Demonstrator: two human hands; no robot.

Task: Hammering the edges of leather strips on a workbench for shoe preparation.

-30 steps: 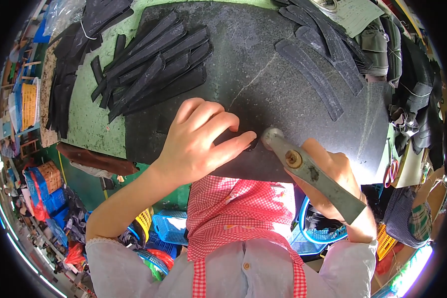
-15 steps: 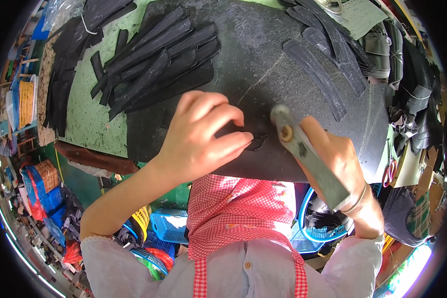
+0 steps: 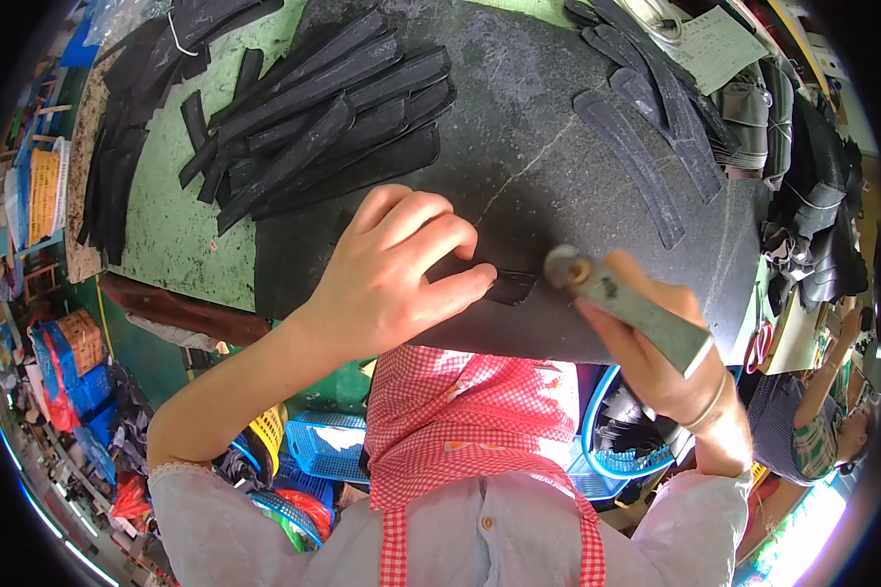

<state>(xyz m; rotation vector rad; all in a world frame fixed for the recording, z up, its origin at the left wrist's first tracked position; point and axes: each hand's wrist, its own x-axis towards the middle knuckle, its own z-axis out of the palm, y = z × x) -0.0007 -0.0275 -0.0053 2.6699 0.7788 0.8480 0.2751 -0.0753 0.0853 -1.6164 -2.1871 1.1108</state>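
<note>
My left hand [image 3: 392, 274] presses down on a small black strip [image 3: 507, 286] lying on a dark stone slab [image 3: 519, 166], fingers bent over its left part. My right hand [image 3: 656, 357] grips a metal hand tool [image 3: 626, 305] with a round head, held just right of the strip's end and close to the slab's near edge. A red checked apron [image 3: 460, 430] hangs below my hands.
A heap of long black strips [image 3: 313, 108] lies on the slab's far left, and more curved strips [image 3: 636, 147] at the far right. Green table [image 3: 157, 235] extends left with black pieces. Blue and yellow baskets [image 3: 313, 445] stand below. Another person [image 3: 822, 411] is at right.
My right hand with the tool has shifted right and downward along the slab's edge. My left hand stays pressed on the strip, which now shows more beside my fingers.
</note>
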